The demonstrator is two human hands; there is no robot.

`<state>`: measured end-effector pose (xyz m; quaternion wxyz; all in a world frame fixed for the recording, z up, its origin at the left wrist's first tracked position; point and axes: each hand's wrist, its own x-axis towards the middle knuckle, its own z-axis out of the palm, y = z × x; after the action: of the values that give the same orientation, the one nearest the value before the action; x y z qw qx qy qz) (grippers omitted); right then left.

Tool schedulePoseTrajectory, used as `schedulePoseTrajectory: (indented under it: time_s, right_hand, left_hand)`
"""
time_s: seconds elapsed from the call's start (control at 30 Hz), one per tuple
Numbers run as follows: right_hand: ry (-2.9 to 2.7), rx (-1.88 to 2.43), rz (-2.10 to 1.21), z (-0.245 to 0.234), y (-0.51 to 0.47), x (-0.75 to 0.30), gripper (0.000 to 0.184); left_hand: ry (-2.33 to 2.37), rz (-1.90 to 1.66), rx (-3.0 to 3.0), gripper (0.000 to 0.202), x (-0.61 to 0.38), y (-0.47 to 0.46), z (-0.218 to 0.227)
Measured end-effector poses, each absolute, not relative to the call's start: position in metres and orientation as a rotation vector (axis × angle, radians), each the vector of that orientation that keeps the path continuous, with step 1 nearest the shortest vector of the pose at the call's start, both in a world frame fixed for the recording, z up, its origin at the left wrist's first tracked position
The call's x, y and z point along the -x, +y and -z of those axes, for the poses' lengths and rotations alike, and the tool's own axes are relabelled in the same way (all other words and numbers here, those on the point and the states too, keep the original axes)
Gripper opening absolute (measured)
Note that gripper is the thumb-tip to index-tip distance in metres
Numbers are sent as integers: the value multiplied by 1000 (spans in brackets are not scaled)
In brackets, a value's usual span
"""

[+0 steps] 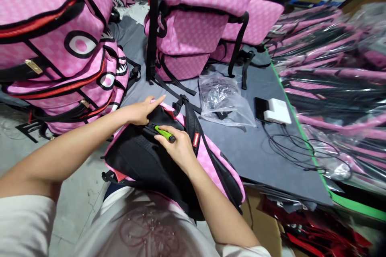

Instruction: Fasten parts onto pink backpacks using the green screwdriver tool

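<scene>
A pink and black backpack (pixel 135 156) lies at the table's front edge against my body, its black padded back panel facing up. My left hand (pixel 144 111) grips its far edge, with the index finger stretched out along the pink trim and the thumb on the black panel. In my right hand (pixel 177 144) is a slim green-handled tool (pixel 164 133) with a dark end. Its thin tip points at the black panel close to my left thumb; whether it touches the fabric I cannot tell. One shoulder strap (pixel 190 118) with a red label lies beside my right hand.
Pink shark-face backpacks (pixel 81 44) are stacked at left, more pink bags (pixel 193 32) at the back. A clear plastic bag (pixel 224 100), a phone (pixel 261 109), a white charger (pixel 277 111) and black cables (pixel 289 148) lie on the grey table (pixel 241 152). Plastic-wrapped bags (pixel 325 84) fill the right.
</scene>
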<state>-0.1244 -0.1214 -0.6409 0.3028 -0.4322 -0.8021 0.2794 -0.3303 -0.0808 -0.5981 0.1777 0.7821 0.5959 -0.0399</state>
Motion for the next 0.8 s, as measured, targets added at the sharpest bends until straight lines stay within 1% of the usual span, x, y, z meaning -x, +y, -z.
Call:
schedulePoseTrajectory:
  time_s: [0.1,0.23,0.37,0.5,0.63,0.8]
  right_hand:
    - [-2125,1100,-790,644,-119,129,20]
    - [-2143,1020,-857,648,-117,135,26]
    - [-2161,1026,-826,646,-116,133,27]
    - [-2162,1018,-896,643,-116,134,29]
    - [-2176,1078,-792,644,-118,136,29]
    - [-2204,1074,-788,644,-120,137,29]
  left_hand:
    - [1699,70,-2248,112,334,-82,603]
    - [1724,99,-2241,112,334,-83,604]
    - [1717,132,-2217,113,334,-82,602]
    - [1699,127,-2243,115,338,-79,606]
    - [1679,75,-2265,113,341,-79,609]
    - [1706,91,-2238,112,338,-80,607]
